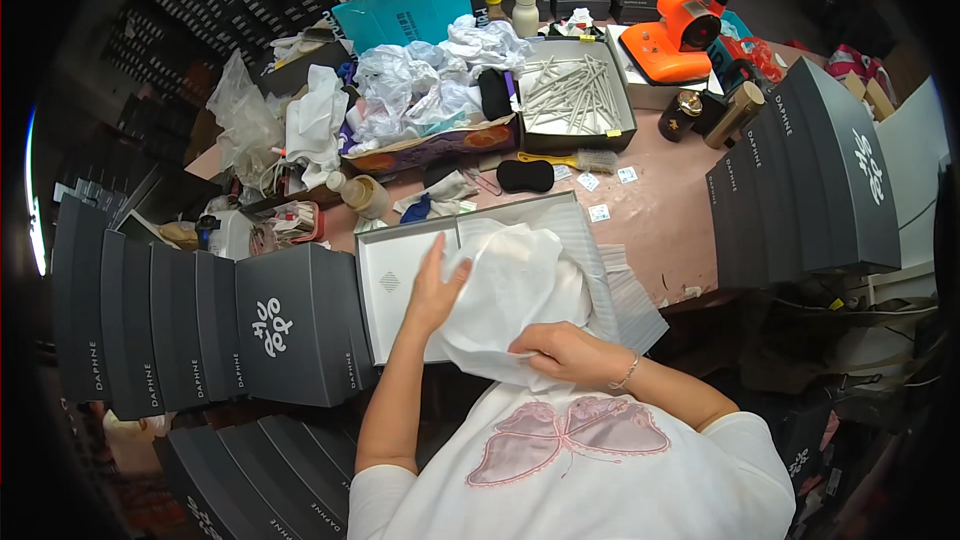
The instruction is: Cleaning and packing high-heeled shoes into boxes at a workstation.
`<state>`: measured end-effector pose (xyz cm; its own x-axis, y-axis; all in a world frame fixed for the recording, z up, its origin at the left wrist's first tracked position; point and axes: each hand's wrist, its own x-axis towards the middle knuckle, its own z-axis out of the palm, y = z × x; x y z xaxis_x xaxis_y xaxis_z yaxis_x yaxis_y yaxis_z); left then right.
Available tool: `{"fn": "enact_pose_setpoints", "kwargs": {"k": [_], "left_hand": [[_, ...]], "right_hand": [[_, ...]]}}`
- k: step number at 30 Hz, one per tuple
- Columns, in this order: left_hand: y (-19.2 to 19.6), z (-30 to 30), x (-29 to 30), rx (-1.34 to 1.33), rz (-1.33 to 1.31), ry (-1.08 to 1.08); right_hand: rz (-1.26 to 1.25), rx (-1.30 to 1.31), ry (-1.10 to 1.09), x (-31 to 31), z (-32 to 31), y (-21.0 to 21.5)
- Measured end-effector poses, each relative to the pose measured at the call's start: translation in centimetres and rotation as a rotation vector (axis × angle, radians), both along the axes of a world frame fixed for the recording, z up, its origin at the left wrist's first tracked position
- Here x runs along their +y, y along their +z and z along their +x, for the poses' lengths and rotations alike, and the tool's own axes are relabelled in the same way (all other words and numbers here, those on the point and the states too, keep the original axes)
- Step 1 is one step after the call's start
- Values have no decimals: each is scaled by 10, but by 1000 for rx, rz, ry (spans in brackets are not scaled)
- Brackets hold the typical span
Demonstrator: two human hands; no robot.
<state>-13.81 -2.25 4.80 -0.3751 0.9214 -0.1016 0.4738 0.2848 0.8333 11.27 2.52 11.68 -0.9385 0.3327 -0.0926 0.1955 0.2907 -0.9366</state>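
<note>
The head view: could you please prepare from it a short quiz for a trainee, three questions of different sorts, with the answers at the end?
1. True or false: the left hand is clenched in a fist.
2. What does the right hand grip? (A) a bottle (B) thin white wrapping (C) a hairdryer
3. What colour is the brush handle?

Key: 1. False, its fingers are extended. 2. B. 3. Yellow.
</note>
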Motion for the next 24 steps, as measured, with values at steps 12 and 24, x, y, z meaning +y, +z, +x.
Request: {"fn": "enact_pose_setpoints", "kwargs": {"k": [12,24], "left_hand": [[-9,48,-1,-929,-270,-33],[104,91,67,-1389,-8,-444]], "right_hand": [[-317,27,-392,51,25,-63],[-1029,354,-428,88,47,-89]]}}
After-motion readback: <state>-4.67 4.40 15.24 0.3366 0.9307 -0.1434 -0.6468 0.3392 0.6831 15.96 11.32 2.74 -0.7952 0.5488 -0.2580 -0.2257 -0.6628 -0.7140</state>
